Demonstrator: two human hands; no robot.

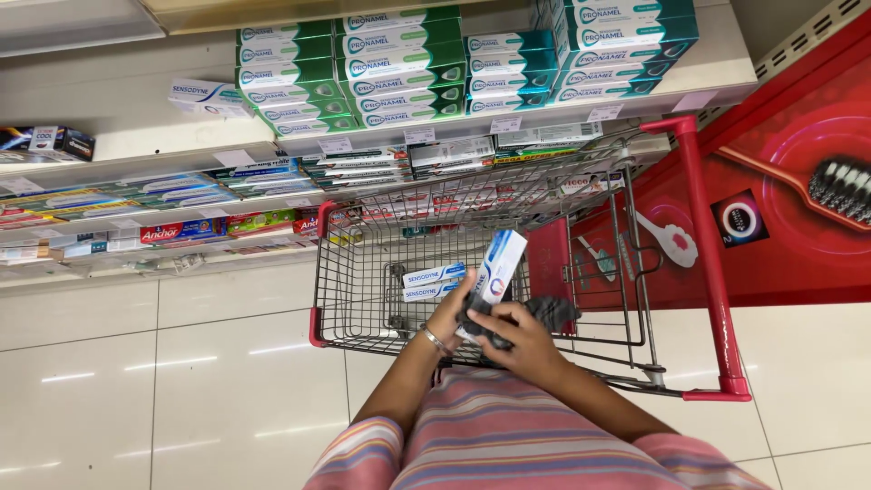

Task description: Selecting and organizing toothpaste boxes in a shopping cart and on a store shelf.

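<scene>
Both hands hold a white-and-blue toothpaste box [494, 272] upright over the shopping cart [363, 299]. Left hand [451, 313] wraps its lower left edge, fingers curled closed on it; right hand [517, 338] grips the bottom end, also closed around it, together with something dark, unclear what. Box looks light, stiff cardboard, smooth so a bit slippery, crushable if squeezed; best held across the narrow sides near the middle. In the cart basket: two similar boxes [434, 282] lying flat, a dark cloth-like item [552, 311] beside them. Shelves [136, 109] of boxes behind.
</scene>
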